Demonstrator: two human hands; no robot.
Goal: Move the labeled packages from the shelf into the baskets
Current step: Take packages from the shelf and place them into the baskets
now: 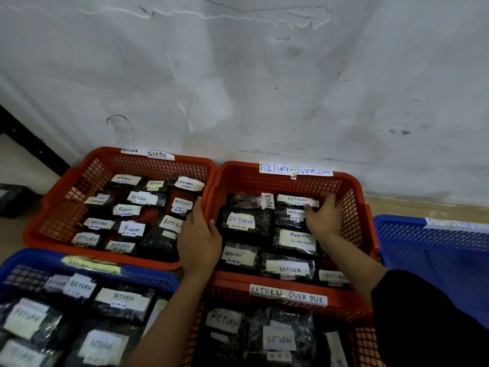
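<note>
An orange basket (pixel 353 182) tagged "RETURN OVERDUE" stands against the wall, filled with several dark plastic packages bearing white "RETURN" labels. My left hand (pixel 199 235) grips its left rim, thumb inside and fingers outside. Inside the basket at the back right, my right hand (pixel 324 218) has its fingers curled over the right end of a labeled package (pixel 292 199) lying on the others. The shelf is not in view.
A second orange basket (pixel 79 170) of labeled packages sits to the left. A blue basket (pixel 29 258) and another orange basket (pixel 232 291), both with packages, lie nearer me. A blue basket (pixel 397 229) stands at right. The white wall (pixel 238 88) closes the back.
</note>
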